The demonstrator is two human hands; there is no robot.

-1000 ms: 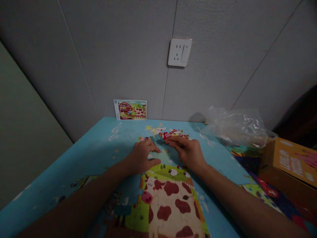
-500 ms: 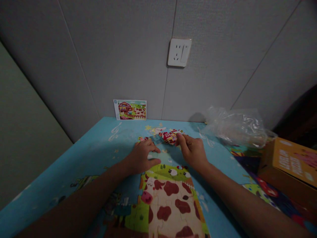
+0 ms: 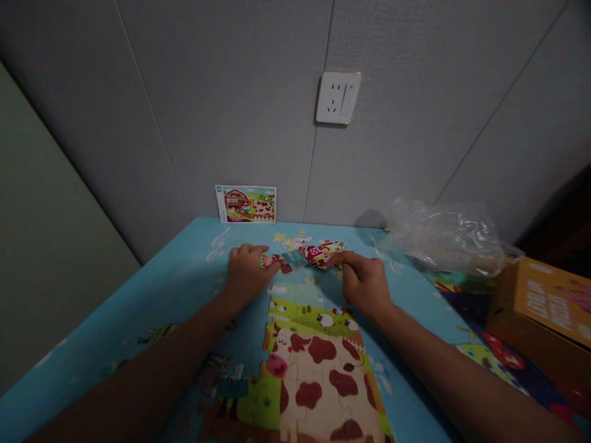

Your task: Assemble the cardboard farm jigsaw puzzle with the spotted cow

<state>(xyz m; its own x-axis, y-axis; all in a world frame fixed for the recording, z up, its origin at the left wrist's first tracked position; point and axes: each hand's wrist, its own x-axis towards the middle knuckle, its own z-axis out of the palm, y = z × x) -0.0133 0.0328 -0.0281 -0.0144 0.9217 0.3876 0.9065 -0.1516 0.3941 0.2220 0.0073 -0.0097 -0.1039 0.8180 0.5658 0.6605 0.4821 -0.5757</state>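
Note:
A partly joined jigsaw puzzle (image 3: 318, 369) lies before me, showing a spotted cow, sheep on green hills and a figure in blue at the lower left. Beyond its top edge is a heap of loose puzzle pieces (image 3: 314, 253), some with a red barn, some teal. My left hand (image 3: 248, 275) rests at the heap's left end, thumb and forefinger apart around a pink piece (image 3: 268, 261). From the right, my right hand (image 3: 367, 280) reaches in, its forefinger stretched onto the barn pieces and its other fingers curled. Neither hand visibly grips a piece.
A picture card (image 3: 249, 204) of the farm scene leans on the wall, below and left of a socket (image 3: 338, 98). Crumpled clear plastic (image 3: 447, 237) and an orange puzzle box (image 3: 545, 307) lie at the right. A blue patterned cover (image 3: 138, 307) spreads under everything.
My left hand has moved left, off the puzzle's top edge, uncovering teal pieces. My right hand has gone from a closed grip at the heap to a stretched forefinger on it.

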